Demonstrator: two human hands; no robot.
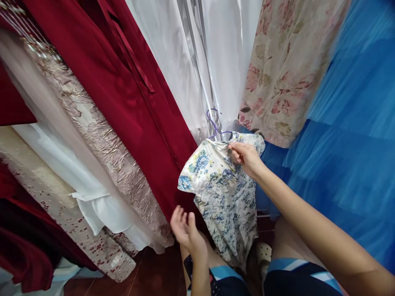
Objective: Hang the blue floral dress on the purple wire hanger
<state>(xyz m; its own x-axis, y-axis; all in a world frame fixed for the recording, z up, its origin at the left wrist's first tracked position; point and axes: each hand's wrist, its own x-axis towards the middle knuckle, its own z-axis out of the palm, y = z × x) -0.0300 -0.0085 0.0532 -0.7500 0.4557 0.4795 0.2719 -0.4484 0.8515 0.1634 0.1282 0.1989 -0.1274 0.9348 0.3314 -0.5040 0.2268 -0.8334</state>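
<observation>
My right hand (246, 157) pinches the neckline of a small white dress with blue flowers (220, 193), which hangs on a purple hanger (214, 123). The hanger's hook sits up among white ribbons. My left hand (187, 230) is lower, fingers spread, holding nothing, just left of the dress's hem. Both forearms reach up from the bottom of the view.
Hanging garments crowd round: a dark red gown (123, 90), a beige embossed dress (101, 144), white fabric (228, 45), a pink-flowered dress (284, 70) and blue tulle (348, 135). Below lie a dark wooden floor (154, 275) and a white clog (263, 254).
</observation>
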